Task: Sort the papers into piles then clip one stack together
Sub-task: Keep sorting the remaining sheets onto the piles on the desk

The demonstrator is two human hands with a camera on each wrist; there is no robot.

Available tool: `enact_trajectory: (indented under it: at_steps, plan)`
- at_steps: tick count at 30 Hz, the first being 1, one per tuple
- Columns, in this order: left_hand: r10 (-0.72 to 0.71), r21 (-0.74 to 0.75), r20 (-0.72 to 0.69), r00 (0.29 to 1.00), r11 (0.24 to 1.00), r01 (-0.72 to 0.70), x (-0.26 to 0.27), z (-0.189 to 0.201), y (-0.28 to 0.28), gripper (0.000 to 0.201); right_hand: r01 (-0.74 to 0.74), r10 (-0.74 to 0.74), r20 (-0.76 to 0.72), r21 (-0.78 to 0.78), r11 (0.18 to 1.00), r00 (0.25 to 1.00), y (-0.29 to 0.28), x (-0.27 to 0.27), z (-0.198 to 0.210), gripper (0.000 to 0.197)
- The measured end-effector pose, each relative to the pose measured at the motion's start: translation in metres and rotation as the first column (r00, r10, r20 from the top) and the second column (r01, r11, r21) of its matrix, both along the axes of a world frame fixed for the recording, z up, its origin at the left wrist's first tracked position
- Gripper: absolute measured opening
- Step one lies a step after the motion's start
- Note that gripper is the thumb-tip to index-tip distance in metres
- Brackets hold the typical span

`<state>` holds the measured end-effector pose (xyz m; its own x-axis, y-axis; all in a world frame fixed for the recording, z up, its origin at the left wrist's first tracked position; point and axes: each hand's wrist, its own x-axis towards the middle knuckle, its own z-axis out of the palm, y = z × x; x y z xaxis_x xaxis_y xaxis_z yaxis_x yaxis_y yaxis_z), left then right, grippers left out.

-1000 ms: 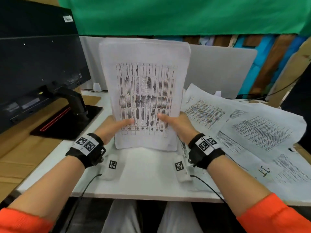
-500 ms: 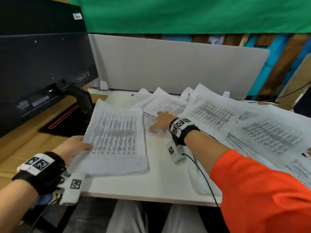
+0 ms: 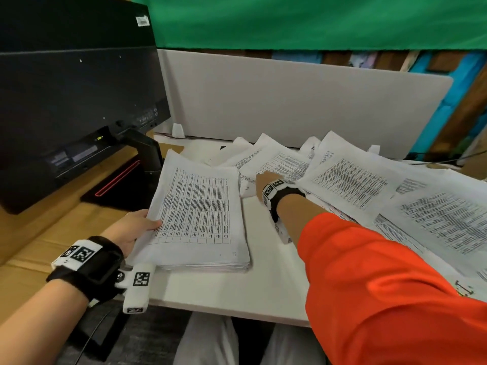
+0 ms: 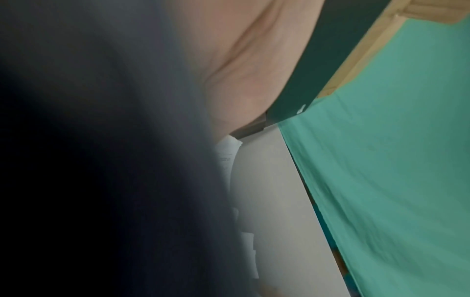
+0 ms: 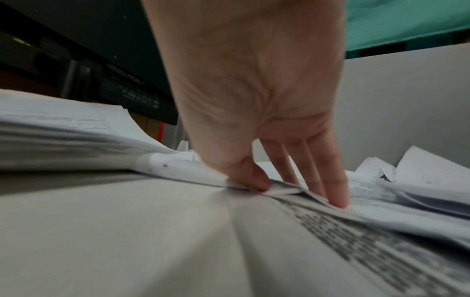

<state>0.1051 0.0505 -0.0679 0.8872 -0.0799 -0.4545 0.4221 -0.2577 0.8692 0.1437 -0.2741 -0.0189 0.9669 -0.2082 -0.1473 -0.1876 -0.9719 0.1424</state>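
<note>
Desk edge (image 3: pixel 210 299) nearest, white, bare strip in front of the papers. Stack of papers (image 3: pixel 200 214) lies flat on it at left-centre, printed table face up, sheets squared at the near edge. Left hand (image 3: pixel 134 227) holds the stack's left edge: thumb laid on the top sheet, fingers hidden beneath. Left wrist view shows almost nothing of this: dark blur, a patch of palm (image 4: pixel 254 60), a sliver of paper edge (image 4: pixel 226 152), the green cloth (image 4: pixel 394 160) beyond.

Right arm in an orange sleeve (image 3: pixel 382 285) reaches forward across the desk. Right hand (image 3: pixel 264 180) is down on the loose sheets (image 3: pixel 284 164) past the stack; head view hides the fingers behind the wristband. Right wrist view gives them: fingers (image 5: pixel 335 193) extended onto a printed sheet, thumb (image 5: pixel 254 178) pressed at the sheet's edge, a thin fold of paper caught between thumb and fingers. Hands well apart.

More printed sheets (image 3: pixel 434 219) fan out overlapping to the right. Binder clip (image 3: pixel 463 289) at the right edge, near side, partly cut off. Monitor (image 3: pixel 79 101) stands far left on its stand; grey divider panel (image 3: pixel 290 101) behind everything.
</note>
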Motion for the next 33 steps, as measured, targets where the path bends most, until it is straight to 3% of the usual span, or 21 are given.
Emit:
enact_trajectory:
  at_steps: [2,6,8,16,19,22,27,30,33]
  plan:
    - [0.019,-0.018,0.0,1.0,1.0,-0.019,-0.002,0.0,-0.001,0.026,-0.015,0.015,-0.039,-0.024,1.0,0.999,-0.008,0.011,0.002,0.047]
    - [0.038,-0.052,0.02,0.999,0.998,-0.037,-0.008,0.004,-0.007,0.024,-0.063,0.078,-0.167,0.09,0.994,0.983,-0.029,0.036,-0.011,0.096]
    - [0.038,-0.084,0.031,0.999,0.996,-0.035,-0.011,0.007,-0.01,0.023,-0.072,0.095,-0.182,0.128,0.989,0.979,-0.021,0.019,0.0,0.099]
    - [0.106,-0.146,0.041,0.994,0.984,-0.099,-0.005,0.006,-0.023,0.03,-0.164,0.166,-0.094,0.028,0.986,0.982,-0.028,0.016,-0.007,0.071]
    - [0.084,-0.142,0.058,0.995,0.987,-0.075,-0.006,0.008,-0.031,0.029,-0.139,0.14,0.008,-0.032,0.99,0.99,-0.026,0.017,-0.008,0.04]
    - [0.065,-0.146,0.062,0.996,0.988,-0.056,-0.007,0.01,-0.028,0.029,-0.072,0.071,0.095,0.012,0.997,0.993,-0.036,0.021,-0.007,0.036]
    - [0.039,-0.114,0.066,0.997,0.993,-0.031,-0.007,0.008,-0.024,0.029,0.084,-0.146,0.252,0.24,0.967,0.957,-0.069,0.021,0.003,0.034]
    - [0.039,-0.002,0.122,0.992,0.999,-0.039,-0.013,0.015,-0.033,0.026,0.155,-0.4,0.393,0.524,0.837,0.828,-0.087,0.016,0.012,0.033]
    - [0.042,0.2,0.206,0.978,0.976,-0.084,-0.018,0.027,-0.037,0.032,0.003,-0.639,0.429,0.829,0.56,0.638,-0.096,0.003,0.033,0.034]
